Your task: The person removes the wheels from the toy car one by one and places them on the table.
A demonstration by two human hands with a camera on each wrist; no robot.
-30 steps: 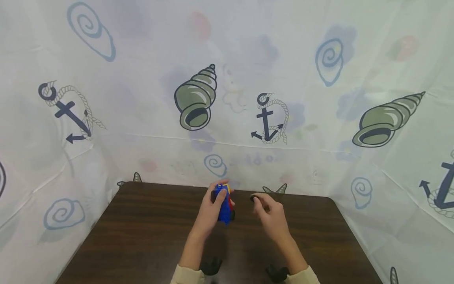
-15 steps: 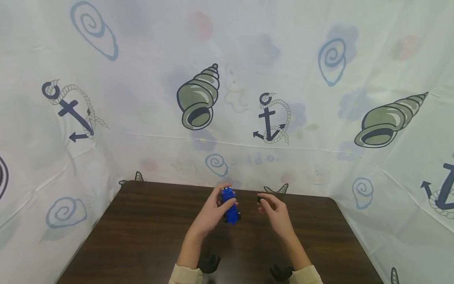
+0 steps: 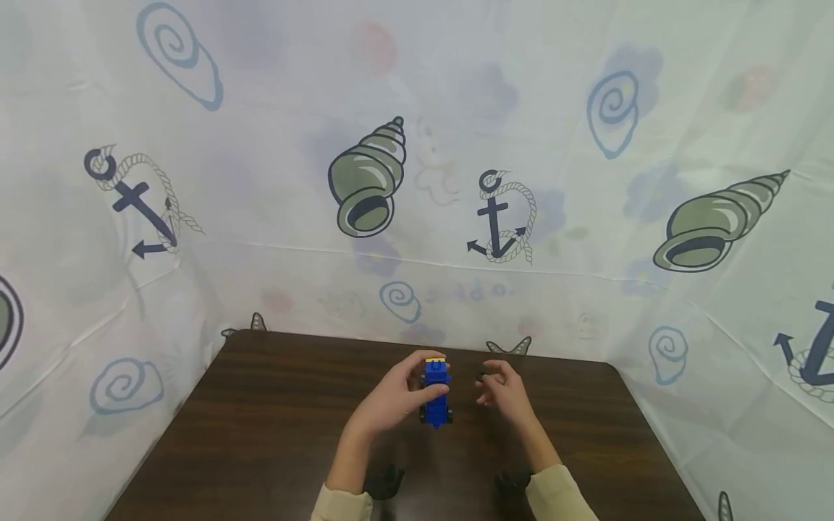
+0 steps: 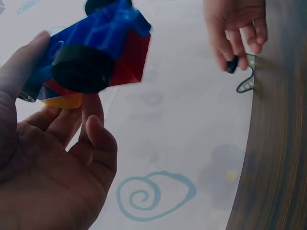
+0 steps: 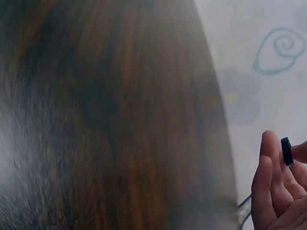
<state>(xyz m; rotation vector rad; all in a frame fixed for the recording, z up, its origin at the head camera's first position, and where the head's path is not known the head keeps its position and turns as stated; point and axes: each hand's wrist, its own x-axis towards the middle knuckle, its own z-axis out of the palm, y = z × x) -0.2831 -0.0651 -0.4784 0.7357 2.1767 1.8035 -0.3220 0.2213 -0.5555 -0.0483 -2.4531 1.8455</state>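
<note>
My left hand (image 3: 391,398) grips a toy vehicle (image 3: 438,415), thumb across its blue face, fingers curled round the other side. Toy sits mid-view over the table (image 3: 274,427), left of my right hand (image 3: 511,398), apart from it. Smooth, slightly glossy, plastic-looking: boxy blue body, flat angular red panel, rounded yellow-orange part by my fingers, thick round black wheels. In the head view its length runs toward me, yellow strip at the far end.

My right hand pinches a small black disc (image 5: 287,152) between thumb and finger; squat, smooth-edged, seen nearly edge-on in the right wrist view.

Table: dark brown, streaky wood grain, rounded far corners, dull sheen. Behind it, creased white cloth (image 3: 274,130) with prints: grey-green spiral shells (image 3: 368,177), navy anchors (image 3: 494,226) with looped rope, blue swirl outlines, pale purple blotches. Cream cuffs (image 3: 341,503) on my sleeves, curved black pieces (image 3: 384,483) at both wrists.

Writing: faint bluish marks (image 3: 483,291) low on the cloth, too washed-out to read.
</note>
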